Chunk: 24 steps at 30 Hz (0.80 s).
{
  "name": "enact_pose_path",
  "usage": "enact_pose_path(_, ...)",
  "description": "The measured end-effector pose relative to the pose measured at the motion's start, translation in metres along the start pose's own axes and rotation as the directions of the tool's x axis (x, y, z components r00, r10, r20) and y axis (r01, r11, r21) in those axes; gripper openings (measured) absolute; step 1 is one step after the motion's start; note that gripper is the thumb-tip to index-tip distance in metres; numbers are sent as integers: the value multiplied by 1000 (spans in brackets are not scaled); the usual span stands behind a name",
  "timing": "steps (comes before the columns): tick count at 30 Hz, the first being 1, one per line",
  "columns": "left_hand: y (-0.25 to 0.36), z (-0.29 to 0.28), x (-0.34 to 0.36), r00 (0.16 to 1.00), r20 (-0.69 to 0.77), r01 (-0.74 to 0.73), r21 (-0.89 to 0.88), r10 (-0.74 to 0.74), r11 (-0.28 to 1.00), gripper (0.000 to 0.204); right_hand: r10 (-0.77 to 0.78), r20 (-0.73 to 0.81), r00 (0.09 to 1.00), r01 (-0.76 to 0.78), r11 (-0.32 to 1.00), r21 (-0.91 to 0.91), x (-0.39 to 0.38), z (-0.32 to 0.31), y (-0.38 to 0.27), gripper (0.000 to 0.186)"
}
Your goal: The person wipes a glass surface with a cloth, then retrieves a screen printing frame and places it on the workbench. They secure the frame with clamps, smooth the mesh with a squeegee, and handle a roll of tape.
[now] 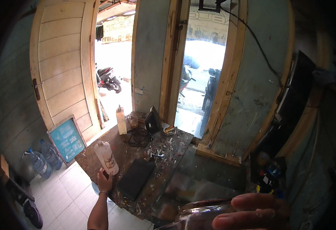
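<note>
At the lower part of a milky plastic bottle (107,155) on the worn, paint-spattered table (95,157), my left hand (105,180) has its fingers curled against the plastic. A black flat rectangular object (136,178) lies just right of it. My right hand (248,211), large and close at the lower right, has its fingers over a shiny, reflective object (202,214) that is cut off by the frame edge; I cannot make out what it is.
An iron (152,122), its cord, a pale upright bottle (121,122) and scraps sit at the table's back. A blue sign (66,140) and large water bottles (51,153) stand left, by an open door (60,69). Tools and dark items (267,172) crowd the right.
</note>
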<state>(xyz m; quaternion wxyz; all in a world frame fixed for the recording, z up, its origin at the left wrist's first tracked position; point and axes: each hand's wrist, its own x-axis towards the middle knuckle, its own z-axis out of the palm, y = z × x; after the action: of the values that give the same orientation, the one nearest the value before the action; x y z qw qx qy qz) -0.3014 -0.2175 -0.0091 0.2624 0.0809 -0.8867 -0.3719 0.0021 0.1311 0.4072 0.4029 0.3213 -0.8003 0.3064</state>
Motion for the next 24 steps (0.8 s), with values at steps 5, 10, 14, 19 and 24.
enact_pose_path(5,4,2,0,1000,-3,-14,-2,14,1000,60,8,-14,1000,-8,1000,9,-1,-3,-2,29)
enact_pose_path(10,1,-1,-1,1000,-19,-19,21,20,1000,60,80,24,997,-80,997,8,0,-9,-12,30)
enact_pose_path(14,-2,2,0,999,-33,-41,-11,40,999,59,173,-19,985,-171,984,54,1,-4,-20,33)
enact_pose_path(19,-4,3,3,998,-39,-44,16,45,999,59,202,-46,978,-199,978,64,3,-3,-26,36)
enact_pose_path(24,3,2,0,999,-27,-21,2,21,1000,61,120,-50,992,-118,992,33,4,-5,-23,36)
